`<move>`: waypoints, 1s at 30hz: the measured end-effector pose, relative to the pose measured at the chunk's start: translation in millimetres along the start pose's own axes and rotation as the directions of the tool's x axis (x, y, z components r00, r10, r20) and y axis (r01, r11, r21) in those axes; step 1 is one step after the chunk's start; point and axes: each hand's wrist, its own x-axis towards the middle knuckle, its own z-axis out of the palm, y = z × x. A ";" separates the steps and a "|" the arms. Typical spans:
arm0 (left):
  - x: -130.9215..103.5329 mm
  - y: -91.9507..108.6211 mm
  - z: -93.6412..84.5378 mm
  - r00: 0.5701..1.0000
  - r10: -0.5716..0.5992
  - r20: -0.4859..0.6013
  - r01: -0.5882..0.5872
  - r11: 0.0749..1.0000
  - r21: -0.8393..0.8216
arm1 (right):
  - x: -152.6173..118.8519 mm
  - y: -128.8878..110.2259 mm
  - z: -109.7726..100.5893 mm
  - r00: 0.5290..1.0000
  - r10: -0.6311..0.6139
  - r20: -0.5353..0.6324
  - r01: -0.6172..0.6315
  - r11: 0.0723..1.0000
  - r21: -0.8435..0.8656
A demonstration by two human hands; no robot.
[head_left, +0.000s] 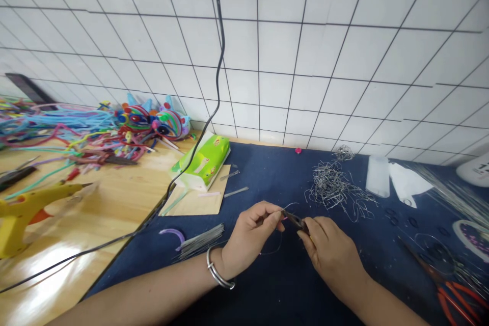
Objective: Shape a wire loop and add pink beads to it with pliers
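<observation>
Pinching wire (292, 204) at the tips of the pliers (295, 220), left hand (252, 232) seems to steady it; right hand (334, 249) clasps the handles. Head view: held above blue cloth (267, 175), heap (330, 186) and bundle (202, 242) nearby, presumably for easy reach.

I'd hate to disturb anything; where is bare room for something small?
Mostly bare: the navy cloth beyond the left hand, between the green printed soft pack and tangled silver wire heap. Crowded: around the orange-handled metal scissors, at right.
</observation>
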 end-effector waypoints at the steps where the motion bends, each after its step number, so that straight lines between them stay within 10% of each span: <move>1: 0.1 0.2 -0.1 1.000 -0.004 0.000 0.004 1.000 0.001 | 0.4 0.4 -0.6 1.000 -0.002 -0.003 0.002 1.000 -0.018; 21: 0.3 -2.4 0.1 0.999 0.018 0.030 -0.018 1.000 -0.003 | 1.3 -3.5 -3.1 0.990 0.080 0.120 -0.105 0.971 0.213; 30: 0.0 -4.8 -0.2 0.996 -0.055 0.076 0.057 0.998 -0.023 | 0.3 5.7 -5.3 0.999 -0.038 0.039 0.039 0.999 -0.010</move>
